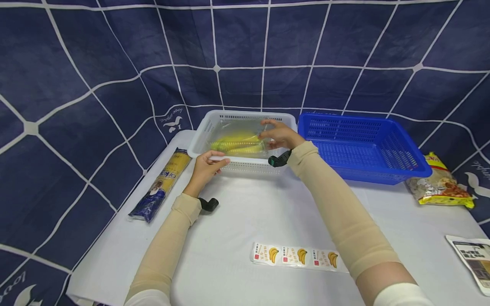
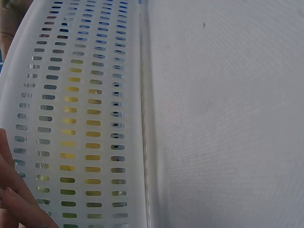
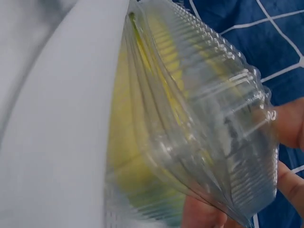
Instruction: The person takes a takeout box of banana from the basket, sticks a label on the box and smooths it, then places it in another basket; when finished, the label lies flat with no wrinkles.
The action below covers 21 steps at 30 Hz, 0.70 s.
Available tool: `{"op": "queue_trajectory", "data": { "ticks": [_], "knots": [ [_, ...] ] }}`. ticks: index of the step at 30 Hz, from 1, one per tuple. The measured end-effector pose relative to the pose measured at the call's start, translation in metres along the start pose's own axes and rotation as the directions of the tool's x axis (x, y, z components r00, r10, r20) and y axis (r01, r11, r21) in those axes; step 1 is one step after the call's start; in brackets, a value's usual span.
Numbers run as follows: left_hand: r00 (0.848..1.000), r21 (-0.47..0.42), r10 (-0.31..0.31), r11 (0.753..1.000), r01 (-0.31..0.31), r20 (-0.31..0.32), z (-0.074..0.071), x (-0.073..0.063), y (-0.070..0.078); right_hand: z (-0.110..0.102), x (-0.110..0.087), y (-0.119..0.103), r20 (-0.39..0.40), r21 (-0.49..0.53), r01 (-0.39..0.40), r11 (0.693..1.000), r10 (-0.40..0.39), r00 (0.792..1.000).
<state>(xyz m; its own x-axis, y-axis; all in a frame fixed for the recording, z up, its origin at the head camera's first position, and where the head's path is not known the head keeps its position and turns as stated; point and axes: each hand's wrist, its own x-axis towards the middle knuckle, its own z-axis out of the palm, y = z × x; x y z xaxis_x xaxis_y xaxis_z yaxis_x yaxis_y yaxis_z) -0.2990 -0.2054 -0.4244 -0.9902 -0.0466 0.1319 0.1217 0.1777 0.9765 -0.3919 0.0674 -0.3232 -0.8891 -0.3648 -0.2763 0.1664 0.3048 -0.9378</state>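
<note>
In the head view a white plastic basket (image 1: 249, 167) stands at the back of the table. Inside it lies a clear plastic clamshell box (image 1: 242, 126) with bananas (image 1: 239, 142), yellow with a greenish end. My right hand (image 1: 282, 135) holds the box at its right end; in the right wrist view the fingers (image 3: 289, 126) curl about its ridged edge. My left hand (image 1: 206, 169) grips the basket's front rim near the left corner, thumb along the rim. Through the slotted wall (image 2: 80, 109) in the left wrist view, the yellow shows.
A blue basket (image 1: 360, 148) stands right beside the white one. Left lies a pack of noodles (image 1: 162, 182); far right, a yellow-edged food bag (image 1: 440, 182). A strip of banana stickers (image 1: 296, 256) lies in front, partly behind the right arm. A printed packet (image 1: 472, 259) is at the right edge.
</note>
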Motion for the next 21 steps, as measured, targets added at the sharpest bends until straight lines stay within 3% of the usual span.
{"op": "queue_trajectory", "data": {
  "ticks": [12,21],
  "knots": [
    [1.000,-0.012,0.002,1.000,-0.002,-0.007,0.001,0.001,-0.001,-0.018,-0.021,-0.002,-0.055,0.072,0.096,0.993,-0.092,0.994],
    [1.000,-0.019,0.004,1.000,-0.004,-0.007,-0.001,0.001,-0.001,-0.042,-0.047,-0.003,-0.041,0.112,0.127,0.986,-0.123,0.992]
  ]
}}
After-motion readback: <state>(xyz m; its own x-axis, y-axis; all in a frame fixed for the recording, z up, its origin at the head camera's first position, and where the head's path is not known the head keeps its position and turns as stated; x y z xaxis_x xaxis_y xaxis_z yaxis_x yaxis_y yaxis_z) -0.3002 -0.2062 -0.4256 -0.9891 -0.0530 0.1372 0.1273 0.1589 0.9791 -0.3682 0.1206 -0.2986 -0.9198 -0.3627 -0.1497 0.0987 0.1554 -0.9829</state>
